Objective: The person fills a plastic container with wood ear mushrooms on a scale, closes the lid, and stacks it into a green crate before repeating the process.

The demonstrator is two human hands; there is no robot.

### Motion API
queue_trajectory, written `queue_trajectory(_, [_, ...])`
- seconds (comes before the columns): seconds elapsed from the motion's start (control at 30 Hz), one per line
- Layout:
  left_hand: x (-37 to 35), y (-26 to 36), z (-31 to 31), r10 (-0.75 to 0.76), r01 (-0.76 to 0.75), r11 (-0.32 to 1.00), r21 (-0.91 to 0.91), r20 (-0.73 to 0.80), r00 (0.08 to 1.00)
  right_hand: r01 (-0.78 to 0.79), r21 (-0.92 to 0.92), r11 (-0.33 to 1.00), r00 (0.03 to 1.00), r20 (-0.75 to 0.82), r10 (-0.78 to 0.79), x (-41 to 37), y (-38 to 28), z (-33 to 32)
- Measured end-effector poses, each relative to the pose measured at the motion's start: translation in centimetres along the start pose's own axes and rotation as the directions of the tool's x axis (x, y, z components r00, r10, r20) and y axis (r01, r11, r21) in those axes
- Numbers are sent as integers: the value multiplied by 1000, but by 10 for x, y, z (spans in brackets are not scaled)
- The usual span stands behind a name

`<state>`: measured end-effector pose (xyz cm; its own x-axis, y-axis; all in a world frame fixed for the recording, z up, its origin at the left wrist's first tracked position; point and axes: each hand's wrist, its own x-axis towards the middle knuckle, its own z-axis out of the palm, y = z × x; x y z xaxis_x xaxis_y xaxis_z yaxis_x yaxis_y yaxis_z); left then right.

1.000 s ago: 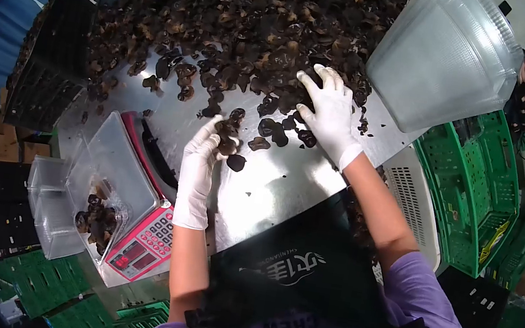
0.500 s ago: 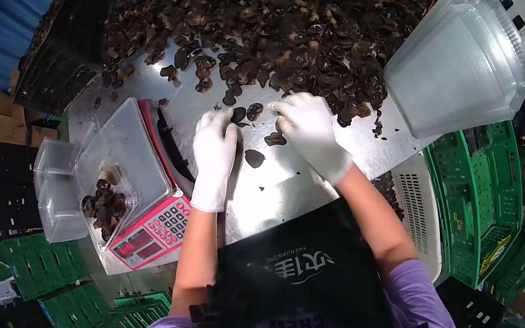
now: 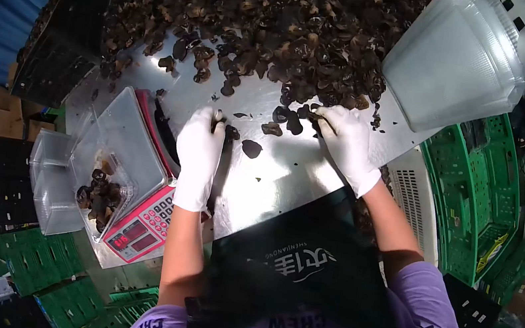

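Note:
My white-gloved left hand (image 3: pixel 199 152) is closed, with dark wood ear mushroom pieces (image 3: pixel 232 133) at its fingertips, just right of the scale. Fingers bent, my gloved right hand (image 3: pixel 347 141) pinches a dark wood ear mushroom (image 3: pixel 315 110) at the near edge of the heap. Between the hands, a few loose mushrooms (image 3: pixel 272 128) and a flat piece (image 3: pixel 251 149) lie on the metal table (image 3: pixel 265 194). A large wood ear heap (image 3: pixel 275 25) covers the table's far side.
To the left, a red-and-white digital scale (image 3: pixel 150 225) carries a clear plastic box (image 3: pixel 118 160) with some mushrooms. Stacked clear containers (image 3: pixel 458 64) stand at the right corner. Beyond the right edge are a white basket (image 3: pixel 421 203) and green crates (image 3: pixel 467 186). A black crate (image 3: pixel 66 36) stands at far left.
My hands have moved apart: the left toward the scale with mushroom pieces, the right rightward along the heap's edge. Dark pieces now lie beside the right fingertips.

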<state>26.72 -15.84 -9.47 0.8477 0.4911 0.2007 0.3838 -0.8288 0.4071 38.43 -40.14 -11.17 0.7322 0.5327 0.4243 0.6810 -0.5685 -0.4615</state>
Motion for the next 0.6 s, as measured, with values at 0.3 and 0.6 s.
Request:
queue_trajectory(0.3, [-43, 17, -10, -28, 51, 995, -80, 274, 961, 26, 137, 990, 991, 127, -43, -19, -26, 18])
queue_trajectory(0.6, [11, 76, 46, 178, -199, 979, 28, 342, 923, -185, 35, 982, 981, 61, 182, -5, 13, 27])
